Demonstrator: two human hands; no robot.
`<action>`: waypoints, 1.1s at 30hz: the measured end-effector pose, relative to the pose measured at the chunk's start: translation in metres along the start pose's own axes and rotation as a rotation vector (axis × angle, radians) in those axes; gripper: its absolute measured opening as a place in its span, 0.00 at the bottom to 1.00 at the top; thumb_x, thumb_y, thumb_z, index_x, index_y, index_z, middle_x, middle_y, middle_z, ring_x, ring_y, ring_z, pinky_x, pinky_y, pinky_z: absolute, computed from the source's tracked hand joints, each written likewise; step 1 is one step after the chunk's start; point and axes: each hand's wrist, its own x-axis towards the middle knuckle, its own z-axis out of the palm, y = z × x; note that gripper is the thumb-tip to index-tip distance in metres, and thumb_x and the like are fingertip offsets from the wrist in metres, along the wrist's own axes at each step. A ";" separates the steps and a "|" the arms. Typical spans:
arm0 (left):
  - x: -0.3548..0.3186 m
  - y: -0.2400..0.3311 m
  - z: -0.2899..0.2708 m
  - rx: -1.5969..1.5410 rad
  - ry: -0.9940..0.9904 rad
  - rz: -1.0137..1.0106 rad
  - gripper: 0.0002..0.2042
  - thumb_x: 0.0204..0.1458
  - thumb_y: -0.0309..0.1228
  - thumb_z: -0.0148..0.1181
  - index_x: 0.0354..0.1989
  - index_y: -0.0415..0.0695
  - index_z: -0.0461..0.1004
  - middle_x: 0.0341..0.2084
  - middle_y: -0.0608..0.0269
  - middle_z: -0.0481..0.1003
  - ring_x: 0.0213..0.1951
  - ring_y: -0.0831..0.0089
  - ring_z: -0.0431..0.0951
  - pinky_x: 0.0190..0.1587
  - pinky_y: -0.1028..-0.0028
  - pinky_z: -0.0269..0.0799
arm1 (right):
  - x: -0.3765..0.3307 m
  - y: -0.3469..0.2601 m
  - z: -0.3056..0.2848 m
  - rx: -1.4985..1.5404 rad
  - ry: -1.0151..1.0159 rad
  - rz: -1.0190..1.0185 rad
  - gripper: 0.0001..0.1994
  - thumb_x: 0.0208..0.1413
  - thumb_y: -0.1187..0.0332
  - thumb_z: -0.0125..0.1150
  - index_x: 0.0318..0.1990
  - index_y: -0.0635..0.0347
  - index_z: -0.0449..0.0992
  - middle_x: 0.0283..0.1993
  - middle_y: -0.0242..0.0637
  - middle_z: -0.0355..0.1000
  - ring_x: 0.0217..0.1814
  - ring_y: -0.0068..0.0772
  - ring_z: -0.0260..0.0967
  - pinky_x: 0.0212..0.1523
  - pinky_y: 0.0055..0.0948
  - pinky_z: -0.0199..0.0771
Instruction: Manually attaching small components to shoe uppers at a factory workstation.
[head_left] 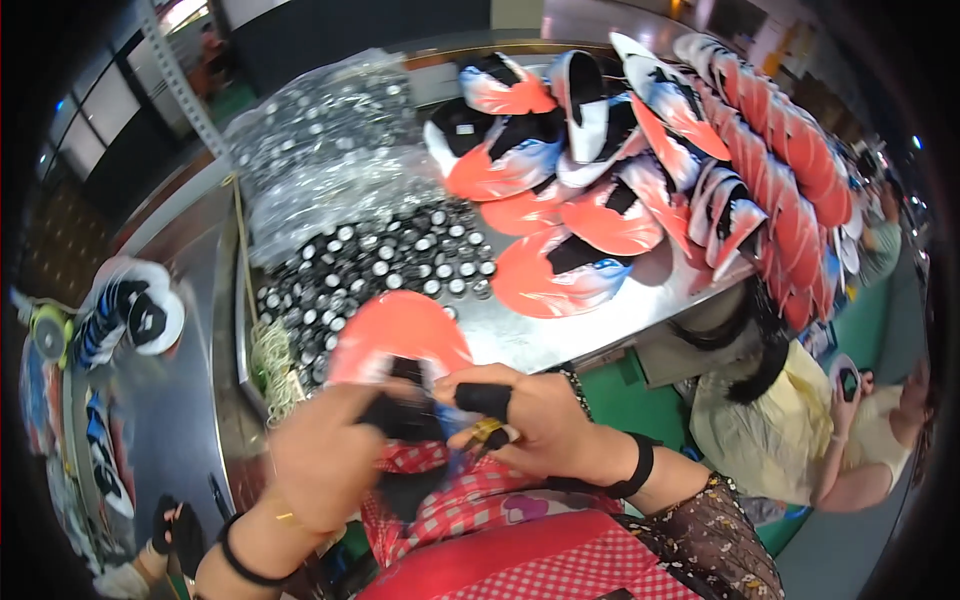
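Your left hand (325,455) and right hand (545,420) both grasp the near end of a coral cap (400,335), fingers bent in; left is motion-blurred, exact finger placement unclear. Cap sits in front of your red checked apron (520,560), at the near edge of the metal worktop (540,340). Beyond it: a heap of small black-and-white parts (380,250), clear plastic bags (340,180) behind. Loose caps (555,275) lie to the right, next to a long nested stack (790,150).
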 end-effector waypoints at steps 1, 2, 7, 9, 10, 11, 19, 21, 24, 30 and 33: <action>0.001 -0.007 -0.014 0.252 -0.011 -0.260 0.08 0.36 0.22 0.59 0.28 0.44 0.77 0.27 0.60 0.76 0.28 0.63 0.77 0.30 0.69 0.72 | -0.004 0.007 -0.018 -0.210 -0.034 0.093 0.21 0.39 0.68 0.71 0.44 0.57 0.74 0.43 0.37 0.74 0.35 0.36 0.74 0.33 0.27 0.74; -0.021 -0.032 -0.028 0.330 0.130 -0.526 0.10 0.40 0.21 0.57 0.34 0.41 0.76 0.30 0.56 0.76 0.33 0.60 0.77 0.35 0.69 0.72 | -0.008 0.020 -0.031 -0.362 0.098 0.161 0.18 0.40 0.71 0.70 0.42 0.59 0.74 0.42 0.37 0.74 0.36 0.36 0.74 0.34 0.27 0.74; -0.131 -0.180 -0.121 0.889 -0.182 -0.904 0.15 0.48 0.25 0.55 0.47 0.41 0.70 0.41 0.50 0.73 0.42 0.53 0.73 0.45 0.64 0.67 | -0.018 0.099 -0.102 -0.855 0.377 0.224 0.11 0.37 0.75 0.63 0.33 0.58 0.75 0.45 0.29 0.71 0.29 0.40 0.72 0.28 0.34 0.72; -0.132 -0.181 -0.106 0.834 -0.168 -0.823 0.14 0.48 0.25 0.55 0.45 0.41 0.71 0.38 0.50 0.74 0.39 0.53 0.73 0.43 0.64 0.68 | -0.016 0.109 -0.103 -0.860 0.266 0.196 0.11 0.37 0.75 0.63 0.33 0.59 0.74 0.46 0.30 0.70 0.29 0.39 0.72 0.28 0.34 0.72; -0.120 -0.171 -0.102 0.766 -0.155 -0.734 0.13 0.48 0.25 0.55 0.44 0.42 0.72 0.35 0.50 0.75 0.37 0.53 0.74 0.40 0.64 0.68 | -0.015 0.110 -0.100 -0.874 0.154 0.176 0.11 0.36 0.75 0.63 0.32 0.60 0.74 0.46 0.30 0.70 0.29 0.39 0.72 0.27 0.35 0.72; -0.100 -0.157 -0.093 0.591 -0.113 -0.794 0.12 0.47 0.25 0.55 0.42 0.43 0.73 0.32 0.50 0.75 0.34 0.53 0.74 0.38 0.65 0.68 | -0.007 0.111 -0.094 -0.907 0.092 0.155 0.08 0.39 0.75 0.60 0.30 0.62 0.72 0.44 0.33 0.70 0.28 0.38 0.72 0.27 0.34 0.72; 0.033 -0.020 0.058 -0.302 -0.298 -0.316 0.10 0.48 0.34 0.58 0.35 0.43 0.77 0.23 0.53 0.75 0.26 0.58 0.75 0.28 0.68 0.69 | 0.005 0.137 -0.099 -1.145 -0.108 0.220 0.07 0.44 0.71 0.58 0.28 0.61 0.66 0.37 0.42 0.68 0.27 0.42 0.72 0.27 0.37 0.71; 0.033 -0.004 0.093 -0.387 -0.380 -0.306 0.12 0.49 0.39 0.57 0.33 0.43 0.77 0.22 0.52 0.74 0.26 0.56 0.75 0.29 0.66 0.69 | 0.004 0.137 -0.107 -1.048 -0.004 0.185 0.09 0.44 0.70 0.60 0.28 0.61 0.65 0.36 0.43 0.68 0.28 0.44 0.71 0.28 0.38 0.71; 0.038 0.003 0.116 -0.476 -0.450 -0.368 0.14 0.48 0.39 0.58 0.37 0.41 0.75 0.25 0.52 0.75 0.28 0.57 0.76 0.31 0.66 0.70 | -0.001 0.140 -0.118 -0.501 0.321 0.411 0.11 0.46 0.67 0.63 0.34 0.60 0.70 0.24 0.37 0.68 0.25 0.35 0.69 0.26 0.31 0.67; 0.054 0.029 0.142 -1.046 0.151 -0.327 0.46 0.37 0.40 0.70 0.63 0.37 0.49 0.53 0.46 0.64 0.56 0.55 0.64 0.57 0.66 0.60 | 0.012 0.067 -0.106 0.533 0.514 0.630 0.10 0.49 0.65 0.63 0.37 0.54 0.71 0.23 0.17 0.62 0.17 0.07 0.50 0.16 0.13 0.44; 0.066 0.039 0.112 -1.129 0.125 -0.278 0.41 0.37 0.39 0.70 0.60 0.36 0.56 0.53 0.46 0.65 0.57 0.56 0.65 0.58 0.68 0.58 | -0.003 0.018 -0.075 0.475 0.368 0.774 0.12 0.48 0.66 0.65 0.37 0.56 0.71 0.25 0.19 0.65 0.21 0.09 0.55 0.20 0.13 0.51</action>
